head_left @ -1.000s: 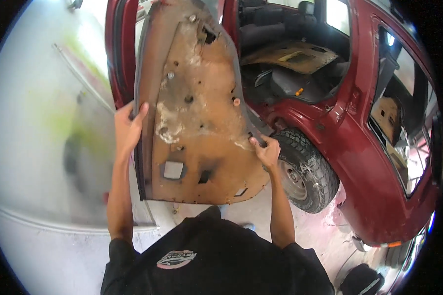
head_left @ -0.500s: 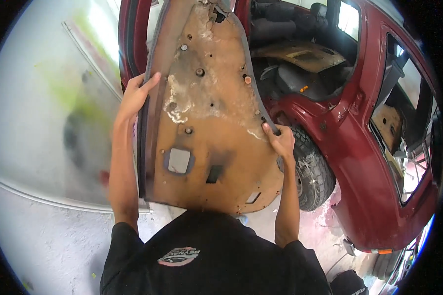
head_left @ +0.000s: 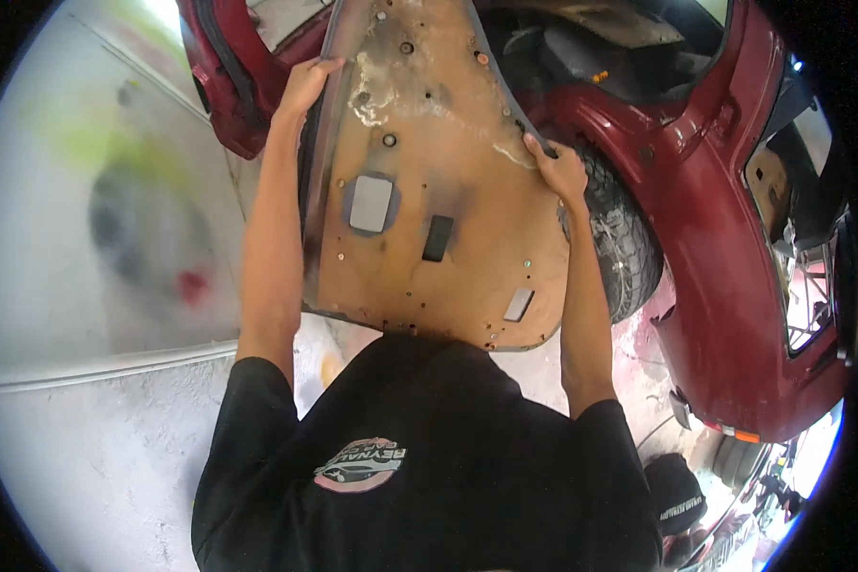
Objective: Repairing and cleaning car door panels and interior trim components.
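A large tan backing panel (head_left: 419,172), stained pale in patches and pierced with several holes, is held upright in front of my chest. My left hand (head_left: 307,88) is closed on its left edge, high up. My right hand (head_left: 559,167) grips its dark-trimmed right edge, a little lower, with the thumb on the board's face. The fingers behind the board are partly hidden. The panel's top runs out of the frame.
A red vehicle (head_left: 696,267) stands to the right, its rear doorway open onto a dark interior (head_left: 572,48) and a tire (head_left: 629,276) under the arch. A paint-marked pale wall (head_left: 114,181) is on the left. A black bag-like item (head_left: 672,491) lies at lower right.
Both my hands have risen in the view, along with the panel, and shifted somewhat rightward. The vehicle and wall also appear shifted as the camera moved. The grip looks unchanged.
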`<state>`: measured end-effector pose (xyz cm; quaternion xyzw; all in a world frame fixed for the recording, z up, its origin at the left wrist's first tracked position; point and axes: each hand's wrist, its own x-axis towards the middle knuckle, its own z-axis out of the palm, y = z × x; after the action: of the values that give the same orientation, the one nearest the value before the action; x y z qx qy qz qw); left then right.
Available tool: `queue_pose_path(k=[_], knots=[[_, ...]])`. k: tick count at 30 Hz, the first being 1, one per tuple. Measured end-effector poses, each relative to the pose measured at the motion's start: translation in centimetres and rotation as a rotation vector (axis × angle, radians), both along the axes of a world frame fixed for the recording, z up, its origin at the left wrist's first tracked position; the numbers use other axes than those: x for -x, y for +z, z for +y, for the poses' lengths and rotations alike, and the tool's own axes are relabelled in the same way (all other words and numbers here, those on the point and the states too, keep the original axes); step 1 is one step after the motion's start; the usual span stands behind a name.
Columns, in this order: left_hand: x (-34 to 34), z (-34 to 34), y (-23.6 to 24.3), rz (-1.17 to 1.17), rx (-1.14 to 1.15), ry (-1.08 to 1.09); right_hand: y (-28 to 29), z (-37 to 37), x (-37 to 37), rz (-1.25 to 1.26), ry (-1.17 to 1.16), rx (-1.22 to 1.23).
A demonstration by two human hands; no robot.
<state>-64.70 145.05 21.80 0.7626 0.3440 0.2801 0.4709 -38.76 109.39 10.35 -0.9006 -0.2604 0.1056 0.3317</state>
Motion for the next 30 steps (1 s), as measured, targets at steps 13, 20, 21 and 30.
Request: queue_pose_path(k=[13, 20, 21, 30], knots=[[-3.4, 4.4, -5.2, 0.268, -0.323, 0.014, -5.9, -1.3, -1.8, -0.085, 0.041, 0.032], [-3.5, 6.0, -6.7, 0.140, -0.060, -0.022, -4.4, -2.9, -5.3, -0.009, 0.311, 0.069], [-3.5, 6.3, -6.8, 0.127, -0.036, -0.011, -3.9, -3.5, -5.6, 0.133, 0.345, 0.013], [-3.1, 8.2, -7.4, 0.081, 0.028, -0.026, -0.5, -8.9, -5.3, 0.589, 0.324, -0.114]])
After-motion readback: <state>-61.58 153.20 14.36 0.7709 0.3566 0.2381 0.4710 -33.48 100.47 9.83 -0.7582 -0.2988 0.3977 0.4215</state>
